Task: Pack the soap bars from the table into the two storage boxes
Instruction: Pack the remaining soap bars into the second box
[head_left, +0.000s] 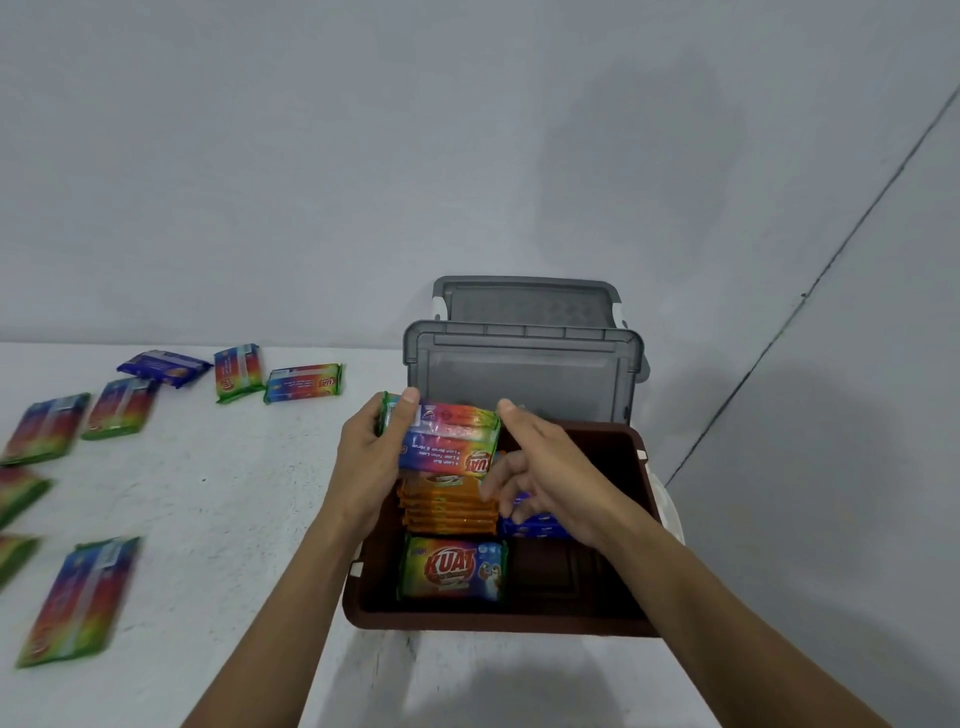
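A brown storage box (641, 499) stands open at the table's right end. My left hand (366, 462) grips a rainbow-wrapped soap bar (449, 441) by its left end, over the box's far-left corner. My right hand (550, 478) hovers over the box with relaxed, spread fingers, its thumb touching the bar's right end. Inside the box, several orange-wrapped bars (447, 506) stand in a row, a green "KUAT" bar (452, 569) lies in front of them, and blue bars (535, 525) sit partly hidden under my right hand.
Two grey lids (524, 364) lean against the wall behind the box. Several rainbow-wrapped bars (304, 383) and a blue bar (163, 366) lie scattered on the white table (218, 493) to the left. A wall corner is close on the right.
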